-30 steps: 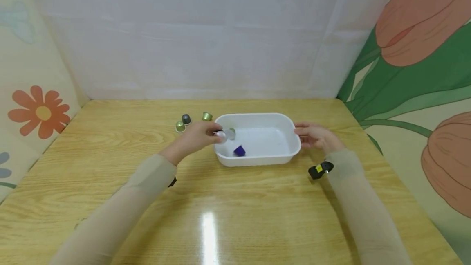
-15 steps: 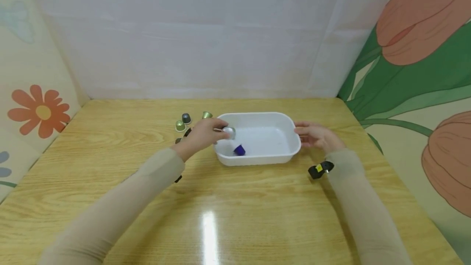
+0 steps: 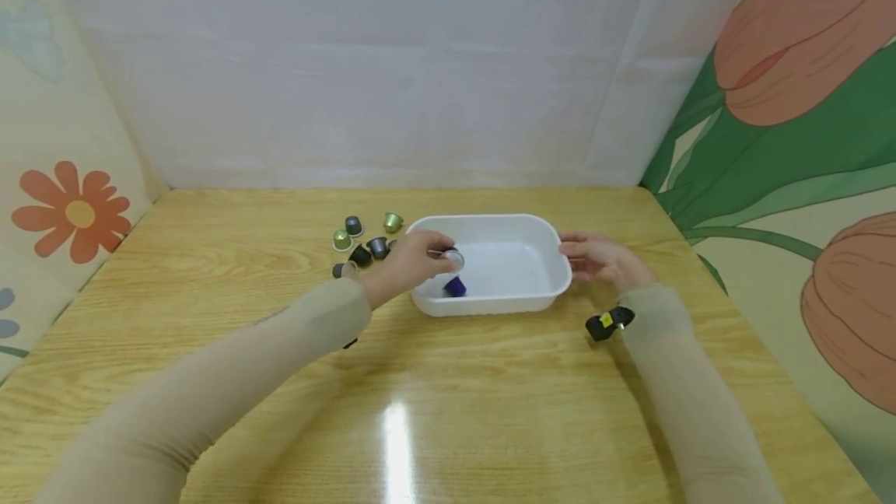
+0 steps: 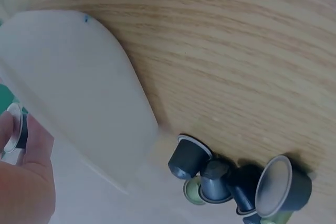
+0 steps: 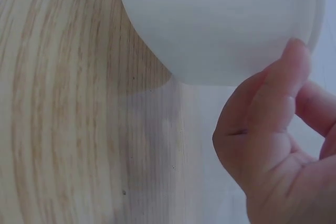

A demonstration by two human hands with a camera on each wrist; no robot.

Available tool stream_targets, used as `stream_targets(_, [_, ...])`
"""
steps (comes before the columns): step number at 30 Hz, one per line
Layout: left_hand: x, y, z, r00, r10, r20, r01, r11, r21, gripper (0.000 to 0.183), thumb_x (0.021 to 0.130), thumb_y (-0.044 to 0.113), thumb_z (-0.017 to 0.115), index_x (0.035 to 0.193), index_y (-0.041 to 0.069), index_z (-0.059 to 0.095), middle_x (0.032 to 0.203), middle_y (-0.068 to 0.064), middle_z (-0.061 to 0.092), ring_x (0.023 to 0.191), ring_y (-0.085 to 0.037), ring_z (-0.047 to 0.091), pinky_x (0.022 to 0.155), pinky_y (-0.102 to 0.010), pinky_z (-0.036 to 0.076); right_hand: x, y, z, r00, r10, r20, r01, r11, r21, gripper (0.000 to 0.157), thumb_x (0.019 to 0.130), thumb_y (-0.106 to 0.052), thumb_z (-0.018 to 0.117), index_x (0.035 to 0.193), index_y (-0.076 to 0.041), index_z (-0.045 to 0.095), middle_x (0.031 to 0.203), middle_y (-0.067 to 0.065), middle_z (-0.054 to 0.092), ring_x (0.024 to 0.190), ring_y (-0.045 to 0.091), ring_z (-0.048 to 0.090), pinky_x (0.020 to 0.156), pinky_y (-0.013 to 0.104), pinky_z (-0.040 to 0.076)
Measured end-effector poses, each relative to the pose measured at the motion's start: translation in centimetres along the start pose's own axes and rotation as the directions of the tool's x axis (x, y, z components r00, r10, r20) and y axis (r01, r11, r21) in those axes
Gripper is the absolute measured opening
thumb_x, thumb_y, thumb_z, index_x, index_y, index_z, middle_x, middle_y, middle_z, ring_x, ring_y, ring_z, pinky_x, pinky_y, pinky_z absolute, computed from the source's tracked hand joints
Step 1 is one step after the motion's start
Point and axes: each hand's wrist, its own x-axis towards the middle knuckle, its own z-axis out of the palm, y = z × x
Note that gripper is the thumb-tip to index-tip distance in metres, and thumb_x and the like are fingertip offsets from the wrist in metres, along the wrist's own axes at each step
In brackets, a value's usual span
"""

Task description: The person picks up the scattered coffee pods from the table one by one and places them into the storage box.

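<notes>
My left hand point(image 3: 414, 263) pinches a dark coffee capsule point(image 3: 453, 260) with a silver lid between thumb and fingers, over the left end of a white tub point(image 3: 518, 304). In the left wrist view the pinched capsule point(image 4: 22, 129) shows just past the tub's rim. A purple capsule point(image 3: 455, 287) lies on the tub's floor near the front left. At the tub's right end is my right hand point(image 3: 598, 259), its fingers extended against the outer wall. The right wrist view has its thumb point(image 5: 295, 59) touching the tub point(image 5: 220, 24) by the rim.
Left of the tub, several capsules lie on the wooden table point(image 3: 490, 395): a green capsule point(image 3: 342, 239), another green capsule point(image 3: 393, 222), a grey capsule point(image 3: 353, 225), a dark grey capsule point(image 3: 378, 247) and a black capsule point(image 3: 360, 256). A white cloth point(image 3: 420, 99) hangs behind.
My left hand has moved right with the capsule, further over the tub, uncovering dark capsules on the table. It now covers a capsule seen earlier inside the tub. The right hand stays put.
</notes>
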Motion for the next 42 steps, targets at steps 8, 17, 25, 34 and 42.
stream_targets(8, [1.0, -0.5, 0.6, 0.999, -0.043, -0.018, 0.041, 0.995, -0.093, 0.045, 0.090, 0.006, 0.069, 0.129, -0.010, 0.053, 0.120, -0.022, 0.062, 0.111, -0.032, 0.060, 0.084, -0.034, 0.056, 0.0, 0.0, 0.0, 1.000, -0.005, 0.010, 0.005, 1.000, 0.013, 0.054, 0.101, -0.006, 0.051, 0.149, 0.000, 0.027, 0.091, -0.002, 0.063, 0.079, 0.012, 0.060, 0.068, 0.023, 0.055])
stream_targets(17, [2.1, -0.6, 1.1, 1.000, -0.024, 0.008, 0.024, 0.999, -0.028, 0.042, 0.090, 0.005, 0.068, 0.127, -0.010, 0.055, 0.120, -0.021, 0.062, 0.112, -0.031, 0.059, 0.088, -0.036, 0.053, 0.0, 0.0, 0.1, 1.000, -0.003, 0.025, 0.002, 0.999, 0.051, 0.053, 0.101, -0.002, 0.049, 0.149, 0.001, 0.027, 0.090, 0.000, 0.063, 0.078, 0.013, 0.061, 0.068, 0.023, 0.056])
stream_targets(25, [3.2, -0.3, 1.7, 0.999, 0.032, -0.006, -0.031, 0.995, 0.093, 0.036, 0.089, 0.008, 0.069, 0.120, -0.009, 0.061, 0.116, -0.020, 0.065, 0.112, -0.030, 0.059, 0.100, -0.036, 0.046, -0.1, 0.0, 0.2, 1.000, -0.002, 0.015, 0.001, 0.998, 0.065, 0.055, 0.099, -0.001, 0.050, 0.149, 0.000, 0.026, 0.091, 0.000, 0.062, 0.080, 0.013, 0.059, 0.069, 0.024, 0.055])
stream_targets(34, [3.9, 0.2, 2.3, 0.999, 0.044, 0.012, -0.045, 0.992, 0.114, 0.036, 0.089, 0.007, 0.069, 0.119, -0.009, 0.061, 0.115, -0.020, 0.066, 0.111, -0.030, 0.059, 0.100, -0.037, 0.046, 0.0, 0.1, 0.1, 1.000, -0.009, 0.000, 0.009, 0.998, 0.056, 0.052, 0.100, 0.000, 0.048, 0.148, 0.002, 0.028, 0.091, 0.000, 0.062, 0.078, 0.013, 0.060, 0.068, 0.024, 0.056])
stream_targets(42, [4.5, 0.3, 2.5, 0.999, 0.021, 0.024, -0.024, 0.993, 0.115, 0.037, 0.088, 0.007, 0.071, 0.121, -0.008, 0.061, 0.117, -0.019, 0.065, 0.111, -0.028, 0.059, 0.099, -0.035, 0.046, 0.1, 0.1, 0.2, 1.000, -0.011, -0.013, 0.012, 0.998, 0.055, 0.052, 0.100, 0.000, 0.049, 0.148, 0.002, 0.029, 0.088, 0.000, 0.063, 0.074, 0.013, 0.060, 0.065, 0.023, 0.055])
